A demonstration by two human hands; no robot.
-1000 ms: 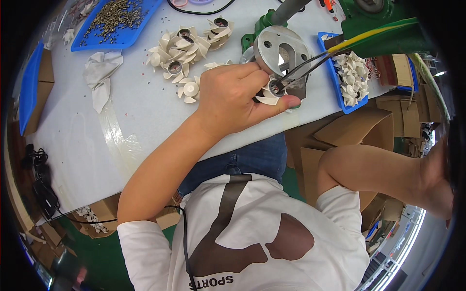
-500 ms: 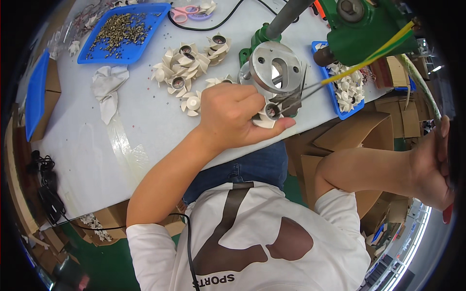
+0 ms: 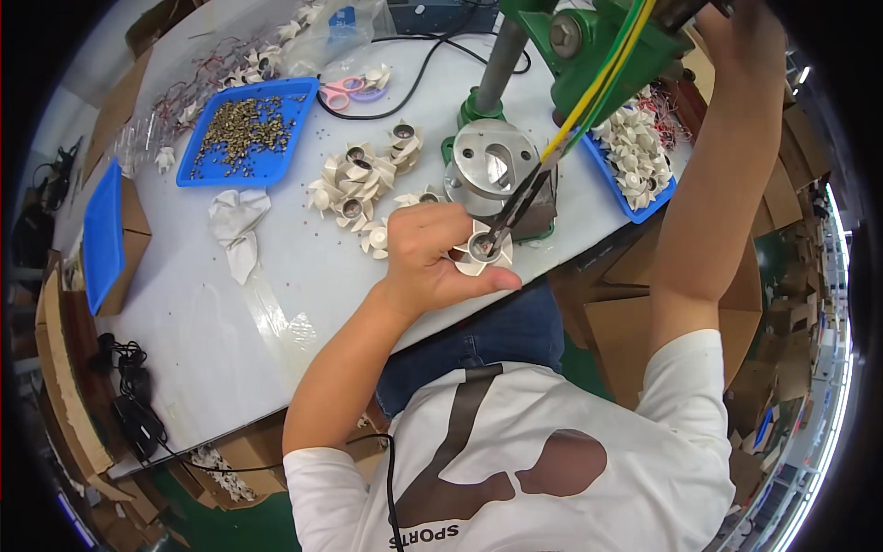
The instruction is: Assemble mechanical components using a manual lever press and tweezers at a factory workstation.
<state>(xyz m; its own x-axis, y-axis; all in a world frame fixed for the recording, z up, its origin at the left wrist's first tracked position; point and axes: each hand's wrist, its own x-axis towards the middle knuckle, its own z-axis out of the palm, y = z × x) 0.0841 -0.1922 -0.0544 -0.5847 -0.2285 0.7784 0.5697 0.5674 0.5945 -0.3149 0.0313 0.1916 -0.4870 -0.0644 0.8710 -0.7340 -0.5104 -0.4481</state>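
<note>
Seating step: left hand (image 3: 432, 253) clamped on white impeller (image 3: 480, 250) at press base's (image 3: 497, 170) six o'clock, right hand (image 3: 750, 41) gripping overhead, probably lever; pull next.

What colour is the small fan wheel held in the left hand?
Cream-white, with a dark metal hub; the fan wheel in the left hand shows in the head view.

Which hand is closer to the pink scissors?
The left hand. It holds a white fan wheel below and right of the pink scissors. The right hand is up on the green press, farther off.
</note>
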